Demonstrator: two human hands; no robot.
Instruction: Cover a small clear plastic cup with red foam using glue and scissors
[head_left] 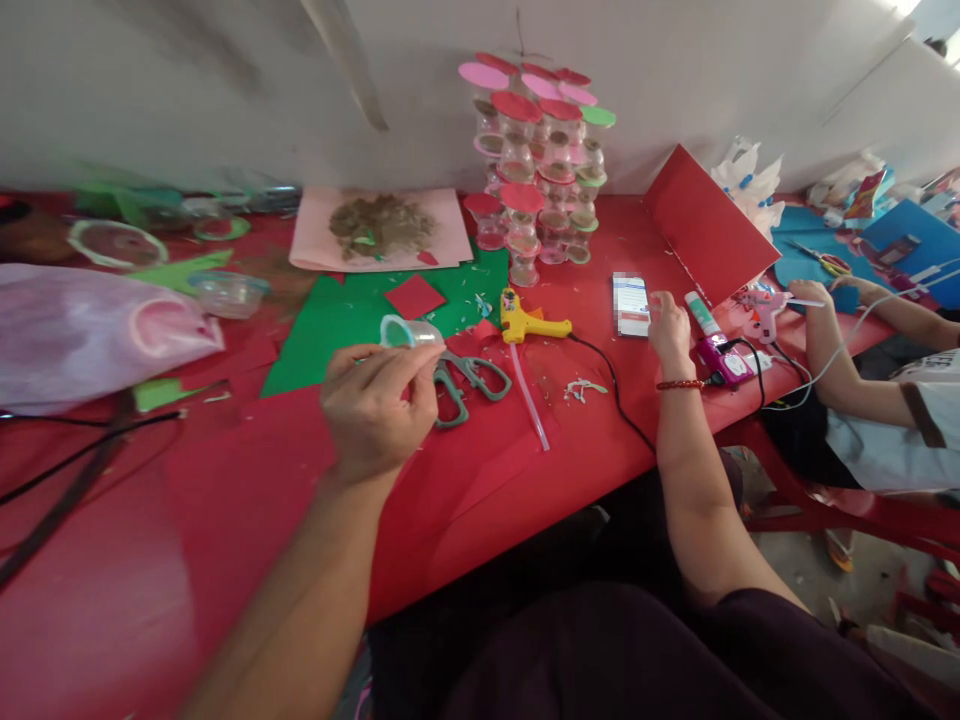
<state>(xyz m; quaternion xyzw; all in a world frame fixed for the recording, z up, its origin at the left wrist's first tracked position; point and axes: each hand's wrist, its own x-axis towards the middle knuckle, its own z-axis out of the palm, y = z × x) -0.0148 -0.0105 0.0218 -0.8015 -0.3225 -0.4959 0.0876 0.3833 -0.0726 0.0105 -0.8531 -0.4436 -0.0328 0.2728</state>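
Note:
My left hand (381,408) is closed round a small clear plastic cup (411,332) with a pale green rim, held tilted above the table. Beyond that hand lie grey-green scissors (487,378), their blades partly hidden behind my fingers. A yellow glue gun (531,322) rests past the scissors, a clear glue stick (529,398) trailing below it. My right hand (667,325) is on the table at the right edge of a lit phone (631,304), fingers loosely bent and apart, gripping nothing visible.
A stacked cup structure with coloured discs (536,170) stands against the wall. Green paper (322,340) and a pink sheet bearing brown grains (307,240) lie left of it. At right are a red folder (709,225), a purple power strip (724,362) and a co-worker's arms (847,375).

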